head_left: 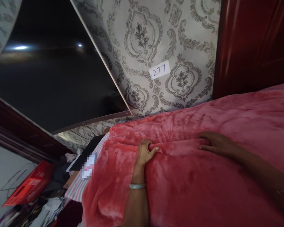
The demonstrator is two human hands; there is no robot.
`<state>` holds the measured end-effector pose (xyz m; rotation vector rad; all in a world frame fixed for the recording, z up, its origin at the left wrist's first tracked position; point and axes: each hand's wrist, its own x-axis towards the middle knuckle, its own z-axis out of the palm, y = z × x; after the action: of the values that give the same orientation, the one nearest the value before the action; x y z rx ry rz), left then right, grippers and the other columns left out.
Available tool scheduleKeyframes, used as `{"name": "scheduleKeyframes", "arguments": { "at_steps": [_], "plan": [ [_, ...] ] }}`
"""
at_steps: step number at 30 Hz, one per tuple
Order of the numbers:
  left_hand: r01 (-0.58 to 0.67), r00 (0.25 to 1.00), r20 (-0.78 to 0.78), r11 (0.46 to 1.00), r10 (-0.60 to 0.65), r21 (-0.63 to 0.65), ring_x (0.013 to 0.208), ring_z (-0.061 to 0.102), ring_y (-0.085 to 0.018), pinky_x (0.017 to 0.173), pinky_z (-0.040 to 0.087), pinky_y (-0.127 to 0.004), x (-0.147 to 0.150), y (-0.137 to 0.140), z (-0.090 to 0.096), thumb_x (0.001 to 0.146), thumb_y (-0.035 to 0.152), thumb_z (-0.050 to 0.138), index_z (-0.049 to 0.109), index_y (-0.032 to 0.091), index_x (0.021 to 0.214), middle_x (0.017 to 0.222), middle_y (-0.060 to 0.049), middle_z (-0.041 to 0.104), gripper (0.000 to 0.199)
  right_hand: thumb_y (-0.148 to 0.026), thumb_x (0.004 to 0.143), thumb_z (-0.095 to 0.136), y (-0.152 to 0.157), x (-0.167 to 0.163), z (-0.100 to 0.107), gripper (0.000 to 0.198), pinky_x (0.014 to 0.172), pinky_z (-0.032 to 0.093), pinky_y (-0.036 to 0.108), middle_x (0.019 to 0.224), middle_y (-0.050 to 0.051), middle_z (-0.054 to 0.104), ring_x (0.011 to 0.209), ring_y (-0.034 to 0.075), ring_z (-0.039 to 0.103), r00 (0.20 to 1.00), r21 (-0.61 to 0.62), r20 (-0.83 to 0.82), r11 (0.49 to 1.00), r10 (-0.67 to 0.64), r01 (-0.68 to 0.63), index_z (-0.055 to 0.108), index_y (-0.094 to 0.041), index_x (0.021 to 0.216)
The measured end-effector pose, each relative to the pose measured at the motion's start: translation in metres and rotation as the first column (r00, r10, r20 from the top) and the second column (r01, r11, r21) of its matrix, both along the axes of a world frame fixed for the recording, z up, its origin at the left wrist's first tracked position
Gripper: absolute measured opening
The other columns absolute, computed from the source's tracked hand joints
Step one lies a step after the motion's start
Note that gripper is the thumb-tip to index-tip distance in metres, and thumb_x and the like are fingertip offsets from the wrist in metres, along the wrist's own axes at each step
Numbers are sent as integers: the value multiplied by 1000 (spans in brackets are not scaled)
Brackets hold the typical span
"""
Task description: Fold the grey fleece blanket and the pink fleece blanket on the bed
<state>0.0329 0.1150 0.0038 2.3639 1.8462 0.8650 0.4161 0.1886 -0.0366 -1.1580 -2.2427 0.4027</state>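
Observation:
A thick pink-red plush blanket [175, 183] spreads in front of me, with a raised fold running between my two hands. My left hand [144, 153], with a pale bangle [136, 186] on the wrist, has its fingers curled over the left end of that fold, thumb on the near side. Farther right, my right hand [214, 143] holds the same fold, fingers bent over its far side and thumb toward me. The fingertips of both hands are partly sunk in the plush.
A large dark television [61, 69] stands behind on the left, against patterned wallpaper [142, 34]. At back right rises a dark red wooden panel [253, 44]. Striped cloth [77, 189] shows beyond the blanket's left edge. A red basket [29, 184] and piled clothes [48, 208] are at lower left.

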Motion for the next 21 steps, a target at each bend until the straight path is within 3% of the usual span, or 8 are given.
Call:
{"name": "scheduleKeyframes", "arguments": {
  "at_steps": [4,11,18,21],
  "plan": [
    [33,999,-18,999,-33,-4,89,62,-21,87,49,-34,-2,-1,1,93,37,67,67,22,84,87,-4,69,18,-59,92,49,-5,1,11,41,77,52,42,88,13,70,84,28,66,1000,24,-18,1000,5,-5,62,-23,80],
    [-58,998,-6,986,60,156,92,61,-24,87,49,-36,-1,5,-2,96,28,60,63,22,85,92,-7,66,12,-68,100,32,-16,-3,25,57,72,47,39,80,13,64,78,25,58,987,201,-144,975,-65,93,55,-23,72],
    [-15,997,74,997,9,76,93,62,-22,87,50,-34,1,4,-2,95,28,63,66,21,93,95,-6,67,8,-71,98,36,-14,-3,19,58,71,47,38,78,11,63,77,24,58,984,202,-167,974,-64,98,57,-23,72],
    [-1,996,88,999,-3,41,90,61,-20,85,49,-32,2,4,-2,97,27,59,66,22,86,89,-4,66,15,-68,98,38,-12,-2,16,55,76,50,40,84,12,67,83,26,61,986,188,-155,979,-53,82,65,-23,81]
  ]
}}
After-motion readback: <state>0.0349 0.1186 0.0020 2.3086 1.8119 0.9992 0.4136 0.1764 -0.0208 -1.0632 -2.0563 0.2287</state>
